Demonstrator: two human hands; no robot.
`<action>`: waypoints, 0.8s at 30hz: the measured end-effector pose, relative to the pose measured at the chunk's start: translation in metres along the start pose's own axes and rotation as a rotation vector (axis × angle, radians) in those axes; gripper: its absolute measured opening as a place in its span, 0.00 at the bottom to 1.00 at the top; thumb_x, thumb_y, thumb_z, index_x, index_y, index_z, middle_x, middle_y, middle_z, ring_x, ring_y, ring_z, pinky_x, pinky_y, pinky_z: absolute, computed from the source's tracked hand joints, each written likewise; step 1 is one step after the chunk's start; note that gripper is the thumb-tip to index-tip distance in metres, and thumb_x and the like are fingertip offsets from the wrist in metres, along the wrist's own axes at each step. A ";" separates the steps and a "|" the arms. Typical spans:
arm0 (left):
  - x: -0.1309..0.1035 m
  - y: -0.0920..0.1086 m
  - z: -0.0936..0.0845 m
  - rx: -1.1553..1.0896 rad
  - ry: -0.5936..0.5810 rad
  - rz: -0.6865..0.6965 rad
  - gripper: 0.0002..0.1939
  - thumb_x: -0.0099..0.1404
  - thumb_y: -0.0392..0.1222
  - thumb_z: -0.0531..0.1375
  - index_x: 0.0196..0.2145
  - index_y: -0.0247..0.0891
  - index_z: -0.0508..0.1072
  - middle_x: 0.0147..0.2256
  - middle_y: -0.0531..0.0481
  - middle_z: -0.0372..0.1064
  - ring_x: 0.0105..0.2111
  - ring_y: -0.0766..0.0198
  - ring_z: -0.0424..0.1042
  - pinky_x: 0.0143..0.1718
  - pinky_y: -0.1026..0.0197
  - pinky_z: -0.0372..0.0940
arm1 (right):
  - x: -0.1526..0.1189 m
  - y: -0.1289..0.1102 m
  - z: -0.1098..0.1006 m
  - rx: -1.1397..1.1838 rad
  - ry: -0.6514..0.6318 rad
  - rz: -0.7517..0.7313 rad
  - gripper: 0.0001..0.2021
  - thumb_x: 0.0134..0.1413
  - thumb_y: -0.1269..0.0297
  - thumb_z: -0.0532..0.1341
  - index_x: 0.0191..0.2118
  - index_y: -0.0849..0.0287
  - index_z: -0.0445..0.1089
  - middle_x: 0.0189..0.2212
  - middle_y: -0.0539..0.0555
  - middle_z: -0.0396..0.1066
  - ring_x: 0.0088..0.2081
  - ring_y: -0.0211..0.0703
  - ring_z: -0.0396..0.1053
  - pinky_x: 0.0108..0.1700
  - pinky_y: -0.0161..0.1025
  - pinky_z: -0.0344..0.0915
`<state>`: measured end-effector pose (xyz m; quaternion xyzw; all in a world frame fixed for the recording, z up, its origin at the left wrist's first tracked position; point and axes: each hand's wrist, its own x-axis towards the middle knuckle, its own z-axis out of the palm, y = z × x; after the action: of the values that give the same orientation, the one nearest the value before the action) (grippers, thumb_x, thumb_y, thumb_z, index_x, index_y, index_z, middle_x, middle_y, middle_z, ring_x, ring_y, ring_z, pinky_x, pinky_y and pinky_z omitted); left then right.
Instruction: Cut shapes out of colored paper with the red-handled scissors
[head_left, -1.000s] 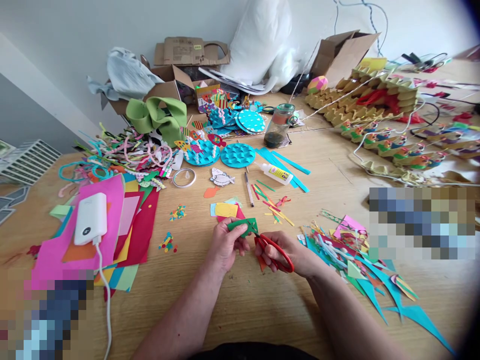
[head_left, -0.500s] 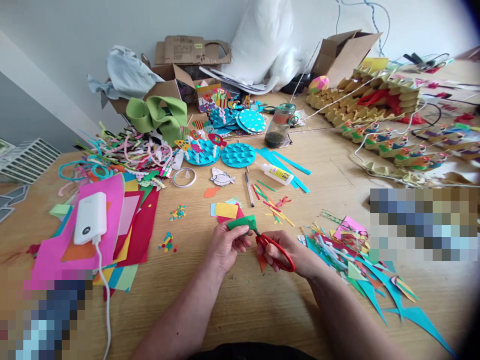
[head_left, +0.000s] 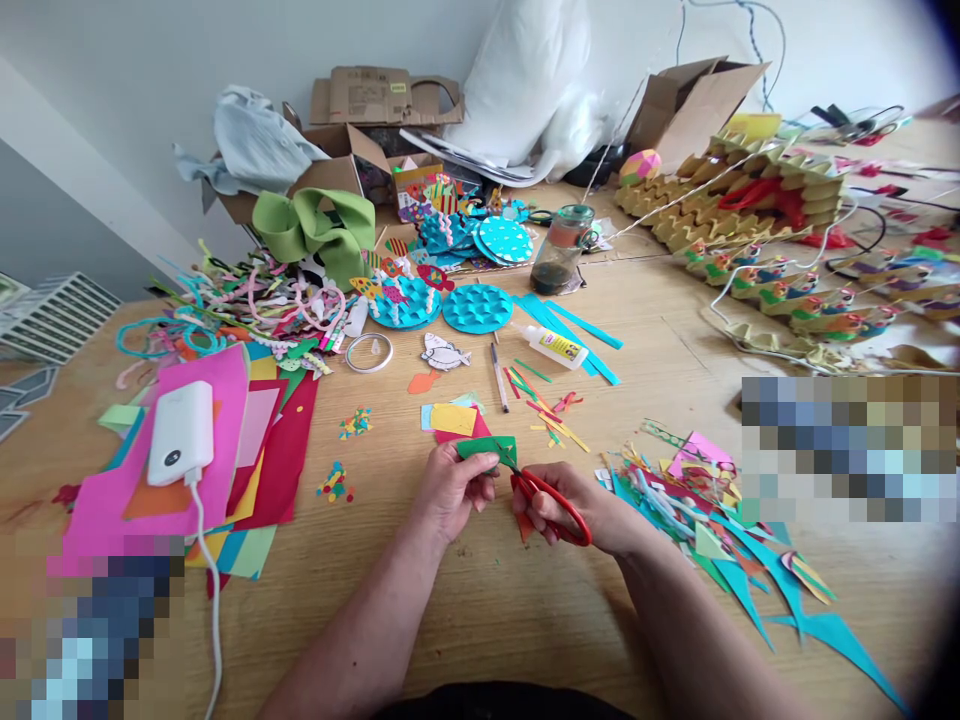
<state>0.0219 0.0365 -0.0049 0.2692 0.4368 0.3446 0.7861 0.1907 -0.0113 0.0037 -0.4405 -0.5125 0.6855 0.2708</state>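
Note:
My left hand (head_left: 456,490) pinches a small piece of green paper (head_left: 484,448) between thumb and fingers. Red-handled scissors (head_left: 553,503) are in my right hand (head_left: 566,500), their blades at the right part of the green paper. Below the scissors an orange scrap (head_left: 523,524) shows beside my right fingers. Just beyond my hands lie yellow and red paper pieces (head_left: 453,419), and farther off an orange paper fish (head_left: 423,383), a white paper fish (head_left: 444,353) and a pen (head_left: 499,378).
Stacked coloured paper (head_left: 279,480) with a power bank (head_left: 181,432) lies left. Paper scraps (head_left: 720,540) spread at right. A glue bottle (head_left: 553,346), blue discs (head_left: 478,309), a glass jar (head_left: 561,247) and egg cartons (head_left: 675,200) stand farther back.
The green paper has turned slightly and shows more of its face at the scissor blades. Both hands stay in nearly the same place.

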 end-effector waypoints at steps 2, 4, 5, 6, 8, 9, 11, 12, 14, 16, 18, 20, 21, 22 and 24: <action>0.000 0.000 0.000 0.000 0.012 -0.003 0.13 0.43 0.42 0.67 0.22 0.33 0.68 0.19 0.54 0.68 0.11 0.74 0.60 0.09 0.70 0.47 | 0.000 0.000 -0.001 -0.001 0.006 0.005 0.29 0.45 0.35 0.58 0.29 0.64 0.64 0.21 0.52 0.66 0.18 0.31 0.60 0.18 0.28 0.54; 0.000 0.001 0.001 0.012 0.016 -0.001 0.13 0.43 0.43 0.67 0.22 0.33 0.68 0.18 0.53 0.67 0.11 0.74 0.60 0.09 0.70 0.46 | 0.000 0.001 -0.001 -0.002 0.009 0.013 0.29 0.45 0.35 0.58 0.29 0.64 0.64 0.21 0.52 0.66 0.18 0.31 0.60 0.18 0.28 0.54; 0.000 0.001 0.001 0.021 0.015 0.001 0.14 0.43 0.43 0.67 0.22 0.33 0.67 0.18 0.54 0.67 0.11 0.74 0.60 0.09 0.70 0.46 | -0.001 0.001 -0.001 -0.002 0.010 0.014 0.29 0.45 0.35 0.58 0.29 0.64 0.64 0.21 0.52 0.66 0.18 0.31 0.60 0.18 0.28 0.54; 0.000 0.001 0.001 0.031 0.013 0.004 0.14 0.43 0.43 0.67 0.22 0.33 0.67 0.18 0.54 0.67 0.11 0.74 0.60 0.09 0.70 0.46 | -0.001 0.002 -0.001 -0.003 0.010 0.013 0.29 0.44 0.35 0.58 0.29 0.64 0.64 0.21 0.52 0.66 0.18 0.31 0.60 0.18 0.28 0.54; 0.000 0.001 0.000 0.049 0.004 0.011 0.14 0.43 0.43 0.67 0.21 0.33 0.67 0.17 0.54 0.67 0.11 0.74 0.60 0.09 0.70 0.46 | -0.001 0.001 0.000 -0.005 0.007 0.009 0.29 0.44 0.35 0.58 0.29 0.64 0.64 0.22 0.52 0.67 0.18 0.31 0.60 0.18 0.28 0.55; 0.000 0.001 0.000 0.056 -0.002 0.016 0.13 0.43 0.43 0.67 0.22 0.33 0.68 0.17 0.55 0.66 0.11 0.74 0.60 0.09 0.70 0.46 | -0.001 0.001 0.000 -0.007 0.003 0.007 0.29 0.44 0.35 0.58 0.30 0.64 0.64 0.22 0.52 0.67 0.18 0.31 0.60 0.18 0.28 0.55; 0.000 0.000 -0.001 0.070 -0.015 0.023 0.13 0.44 0.43 0.67 0.22 0.33 0.68 0.16 0.55 0.65 0.10 0.74 0.59 0.09 0.70 0.47 | -0.001 -0.001 0.000 -0.013 -0.008 0.007 0.29 0.44 0.35 0.58 0.30 0.64 0.64 0.22 0.52 0.67 0.19 0.32 0.61 0.19 0.28 0.54; 0.000 -0.001 -0.002 0.077 -0.022 0.026 0.13 0.44 0.43 0.67 0.22 0.33 0.68 0.16 0.56 0.65 0.10 0.74 0.59 0.09 0.70 0.47 | -0.001 -0.001 0.000 -0.017 -0.014 0.005 0.29 0.44 0.35 0.58 0.30 0.64 0.64 0.22 0.52 0.67 0.19 0.32 0.61 0.19 0.28 0.54; 0.000 -0.001 -0.003 0.087 -0.035 0.030 0.13 0.45 0.43 0.66 0.22 0.33 0.68 0.16 0.56 0.65 0.10 0.74 0.59 0.08 0.70 0.47 | -0.002 -0.003 0.000 -0.023 -0.023 -0.004 0.30 0.44 0.35 0.58 0.31 0.64 0.64 0.23 0.52 0.67 0.19 0.32 0.61 0.19 0.28 0.53; 0.001 -0.002 -0.004 0.092 -0.047 0.033 0.13 0.45 0.44 0.66 0.22 0.33 0.68 0.16 0.56 0.65 0.11 0.74 0.60 0.08 0.70 0.47 | -0.002 -0.004 0.000 -0.026 -0.031 -0.013 0.30 0.45 0.35 0.58 0.31 0.64 0.64 0.23 0.53 0.66 0.19 0.32 0.60 0.19 0.29 0.53; 0.000 -0.002 -0.004 0.095 -0.054 0.036 0.13 0.45 0.44 0.66 0.22 0.33 0.68 0.16 0.56 0.65 0.11 0.74 0.60 0.08 0.70 0.47 | -0.002 -0.004 -0.001 -0.029 -0.036 -0.015 0.30 0.45 0.35 0.58 0.31 0.64 0.64 0.23 0.53 0.66 0.19 0.32 0.60 0.19 0.29 0.53; 0.000 -0.001 -0.004 0.099 -0.058 0.040 0.13 0.45 0.44 0.66 0.22 0.33 0.68 0.16 0.56 0.65 0.10 0.74 0.59 0.08 0.70 0.47 | -0.002 -0.004 -0.001 -0.031 -0.038 -0.011 0.30 0.45 0.35 0.58 0.31 0.64 0.64 0.23 0.53 0.66 0.19 0.32 0.60 0.19 0.29 0.53; 0.000 -0.001 -0.004 0.102 -0.058 0.041 0.13 0.45 0.44 0.66 0.22 0.33 0.68 0.16 0.56 0.65 0.10 0.74 0.59 0.08 0.70 0.47 | -0.002 -0.004 -0.001 -0.032 -0.037 -0.009 0.30 0.45 0.35 0.58 0.31 0.64 0.64 0.23 0.53 0.66 0.19 0.32 0.60 0.19 0.29 0.53; 0.000 -0.001 -0.004 0.105 -0.059 0.042 0.13 0.45 0.44 0.66 0.22 0.33 0.68 0.16 0.56 0.65 0.10 0.74 0.59 0.08 0.70 0.47 | -0.002 -0.004 0.000 -0.032 -0.036 -0.007 0.30 0.44 0.35 0.58 0.31 0.64 0.64 0.23 0.53 0.66 0.19 0.32 0.60 0.19 0.29 0.53; 0.000 -0.001 -0.004 0.107 -0.060 0.040 0.13 0.45 0.44 0.66 0.22 0.33 0.68 0.15 0.56 0.65 0.10 0.74 0.59 0.08 0.70 0.47 | -0.002 -0.004 0.000 -0.029 -0.035 -0.006 0.30 0.44 0.35 0.58 0.31 0.64 0.64 0.23 0.53 0.67 0.19 0.32 0.60 0.19 0.29 0.53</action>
<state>0.0188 0.0366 -0.0072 0.3297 0.4254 0.3280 0.7764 0.1919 -0.0118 0.0078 -0.4308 -0.5285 0.6848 0.2572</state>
